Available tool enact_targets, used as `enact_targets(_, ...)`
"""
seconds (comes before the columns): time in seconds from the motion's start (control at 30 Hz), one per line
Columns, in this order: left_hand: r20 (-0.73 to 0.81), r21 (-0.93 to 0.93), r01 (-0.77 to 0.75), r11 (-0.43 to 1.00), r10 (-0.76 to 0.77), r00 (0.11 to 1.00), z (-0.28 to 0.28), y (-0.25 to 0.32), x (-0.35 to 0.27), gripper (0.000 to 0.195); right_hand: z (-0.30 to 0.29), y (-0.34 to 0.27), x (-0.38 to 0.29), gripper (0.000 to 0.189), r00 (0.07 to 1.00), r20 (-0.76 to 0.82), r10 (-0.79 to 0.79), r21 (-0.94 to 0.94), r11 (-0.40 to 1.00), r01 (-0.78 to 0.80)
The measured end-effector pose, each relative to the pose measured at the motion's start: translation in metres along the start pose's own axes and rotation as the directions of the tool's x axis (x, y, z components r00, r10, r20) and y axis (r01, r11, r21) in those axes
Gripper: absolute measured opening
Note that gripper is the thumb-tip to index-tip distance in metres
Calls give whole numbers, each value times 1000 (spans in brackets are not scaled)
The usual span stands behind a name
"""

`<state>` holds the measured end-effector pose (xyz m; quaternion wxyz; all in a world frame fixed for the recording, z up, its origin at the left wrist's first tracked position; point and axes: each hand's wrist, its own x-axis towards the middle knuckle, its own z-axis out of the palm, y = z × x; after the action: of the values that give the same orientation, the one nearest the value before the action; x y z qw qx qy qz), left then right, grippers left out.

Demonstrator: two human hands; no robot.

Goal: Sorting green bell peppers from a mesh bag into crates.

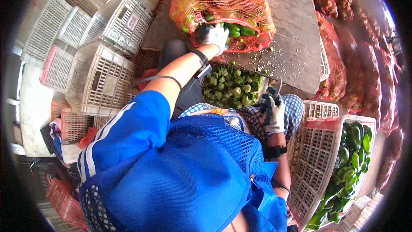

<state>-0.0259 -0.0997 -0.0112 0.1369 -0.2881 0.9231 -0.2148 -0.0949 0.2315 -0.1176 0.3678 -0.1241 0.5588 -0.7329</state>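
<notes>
My left hand, in a white and dark glove, reaches into the mouth of a red mesh sack of green peppers on a wooden board; its fingers are partly hidden among the peppers. Just right of it lie green bell peppers. My right hand, gloved too, is closed on a small curved metal blade near my right knee. Between my legs, below the board, sits a container full of pale green pepper cores.
White seeds dot the wooden board. At my right stands a plastic crate holding cut green peppers. Empty plastic crates are stacked at my left. Filled red mesh sacks line the right side.
</notes>
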Motion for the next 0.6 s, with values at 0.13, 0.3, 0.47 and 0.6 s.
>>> enact_targets(0.13,-167,-159,-149,976,122,978,29,-2,-4,60,40,2,10,34,997,68,-32,-159,986,42)
enact_targets(0.3,-630,-621,-702,349,310,712,41,-17,-12,68,76,-20,23,31,992,71,-109,-573,809,130)
enact_targets(0.47,-288,-955,-284,-79,467,836,82,-6,23,79,116,-47,45,28,959,203,-197,-897,355,263)
enact_targets(0.6,-341,-796,-507,332,445,828,80,-16,21,83,125,-45,62,29,945,297,-139,-934,162,318)
